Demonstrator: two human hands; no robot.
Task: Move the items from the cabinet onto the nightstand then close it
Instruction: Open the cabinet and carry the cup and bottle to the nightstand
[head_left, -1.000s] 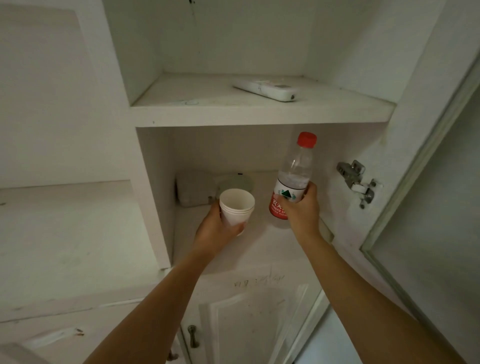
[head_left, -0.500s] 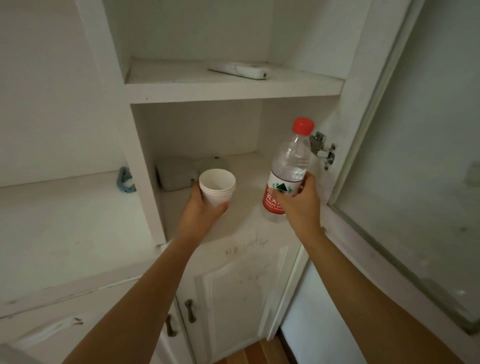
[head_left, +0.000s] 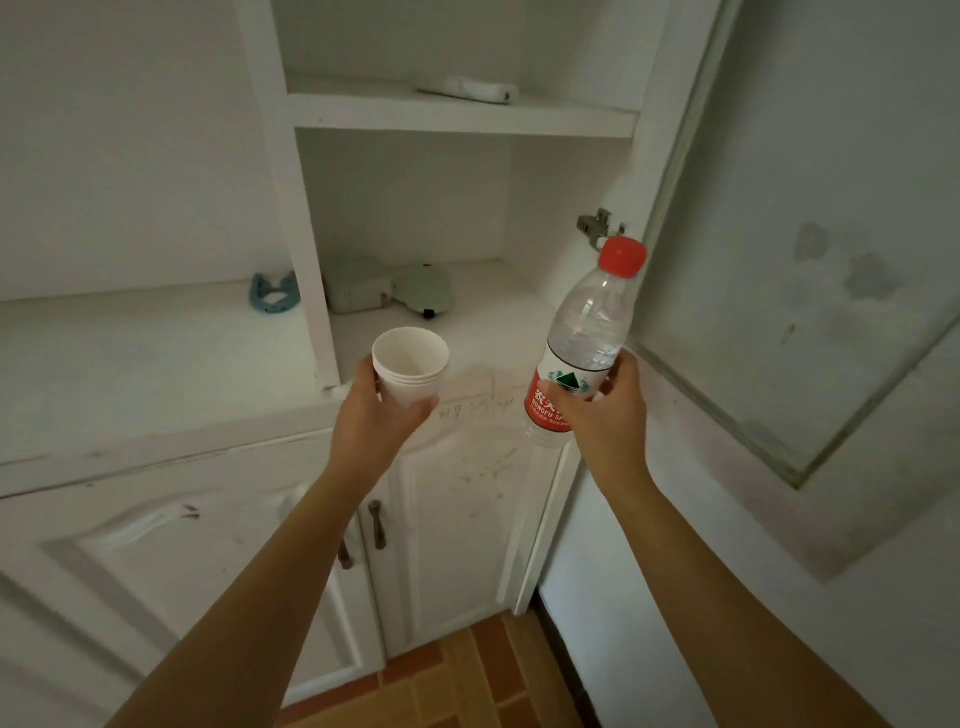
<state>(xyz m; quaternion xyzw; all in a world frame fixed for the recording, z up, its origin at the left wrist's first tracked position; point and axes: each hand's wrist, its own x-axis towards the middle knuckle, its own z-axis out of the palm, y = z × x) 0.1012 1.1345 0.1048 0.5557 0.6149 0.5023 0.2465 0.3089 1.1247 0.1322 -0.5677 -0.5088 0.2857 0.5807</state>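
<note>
1. Two hands are raised in front of the open cabinet (head_left: 576, 171), each holding one thing clear of the shelves.
2. Left hand (head_left: 371, 415): its grip is wrapped round the base of a stack of white paper cups (head_left: 410, 366), mouth up and tilted slightly, held just outside the lower shelf's front edge.
3. Right hand (head_left: 605, 415): its grip is closed round the labelled middle of a water bottle (head_left: 584, 338), red cap (head_left: 622, 255) leaning toward 1 o'clock, at 3 o'clock of the cups and apart from them.
4. Lower shelf (head_left: 498, 317), at 12 o'clock of the cups: a pale boxy item (head_left: 358, 291) and a round pale green item (head_left: 428, 288) lie side by side at the back; what they are is unclear.
5. Upper shelf (head_left: 457, 117): a white remote (head_left: 478, 89) lies flat toward the right.
6. Cabinet door (head_left: 810, 270) stands open at 2 o'clock of the bottle, a metal hinge (head_left: 597, 226) just above the cap.
7. Worktop (head_left: 145, 353) at 9 o'clock of the cups carries a small blue object (head_left: 272, 293) against the cabinet's side wall.
8. Below are closed doors with two handles (head_left: 376, 525) and tiled floor (head_left: 467, 670).
</note>
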